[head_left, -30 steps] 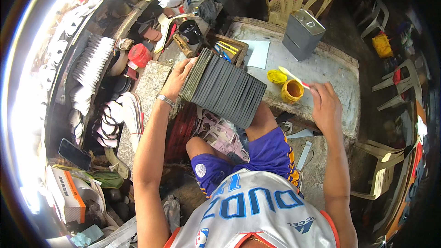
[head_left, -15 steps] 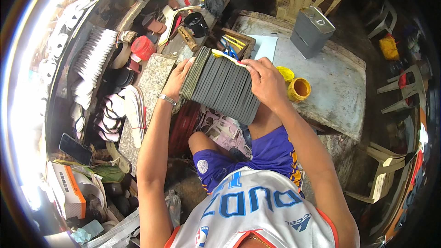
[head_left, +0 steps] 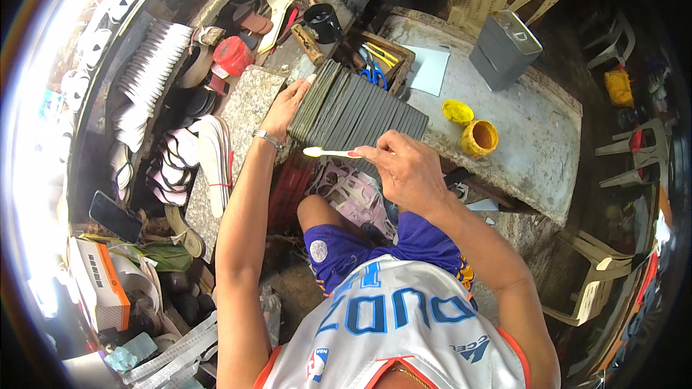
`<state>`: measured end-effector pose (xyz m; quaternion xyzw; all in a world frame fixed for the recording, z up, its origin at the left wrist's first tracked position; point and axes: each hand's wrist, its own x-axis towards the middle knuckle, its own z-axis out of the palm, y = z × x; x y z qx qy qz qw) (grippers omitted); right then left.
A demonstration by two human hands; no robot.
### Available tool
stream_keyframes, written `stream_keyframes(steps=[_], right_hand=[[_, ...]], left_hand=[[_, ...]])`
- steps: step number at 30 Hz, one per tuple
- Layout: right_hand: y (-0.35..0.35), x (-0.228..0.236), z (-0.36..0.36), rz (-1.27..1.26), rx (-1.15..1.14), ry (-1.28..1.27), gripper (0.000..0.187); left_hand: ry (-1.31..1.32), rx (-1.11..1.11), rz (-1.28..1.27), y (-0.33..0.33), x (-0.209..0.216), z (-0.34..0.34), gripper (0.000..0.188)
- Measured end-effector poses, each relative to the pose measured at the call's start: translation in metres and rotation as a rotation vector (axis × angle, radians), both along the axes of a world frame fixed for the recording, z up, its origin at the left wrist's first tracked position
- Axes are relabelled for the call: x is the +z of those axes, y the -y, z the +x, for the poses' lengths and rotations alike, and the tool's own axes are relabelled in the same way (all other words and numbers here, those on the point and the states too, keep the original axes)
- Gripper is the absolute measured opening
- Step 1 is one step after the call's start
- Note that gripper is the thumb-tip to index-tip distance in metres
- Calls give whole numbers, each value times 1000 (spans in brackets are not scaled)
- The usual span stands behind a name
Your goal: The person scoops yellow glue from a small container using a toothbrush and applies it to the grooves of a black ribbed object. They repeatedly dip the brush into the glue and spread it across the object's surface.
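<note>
Between my hands, that stack of thin dark-grey slabs (head_left: 364,109) rests against my left hand (head_left: 285,109), can't tell if gripped; my right hand (head_left: 409,173) pinches a slim white-and-red brush (head_left: 333,153), now swung to the near edge, so probably brushing's shifted there.

Slabs (head_left: 360,106): thin and grey, they are standing face to face in a slanting row, olive-edged at the left end. Brush (head_left: 330,152): pale, partly red, it is pointing left from the right hand (head_left: 409,171) along the row's near side.
</note>
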<state>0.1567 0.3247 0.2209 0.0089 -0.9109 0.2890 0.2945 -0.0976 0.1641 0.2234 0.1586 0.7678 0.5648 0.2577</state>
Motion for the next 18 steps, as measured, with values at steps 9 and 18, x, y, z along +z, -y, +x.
stream_keyframes(steps=[9, 18], right_hand=[[-18, 6, -21, 56, -108, 4, 33], [-14, 11, -11, 71, -107, -38, 33]], left_hand=[[61, -106, -42, 3, -1, -11, 68], [75, -78, -27, 7, -11, -14, 66]])
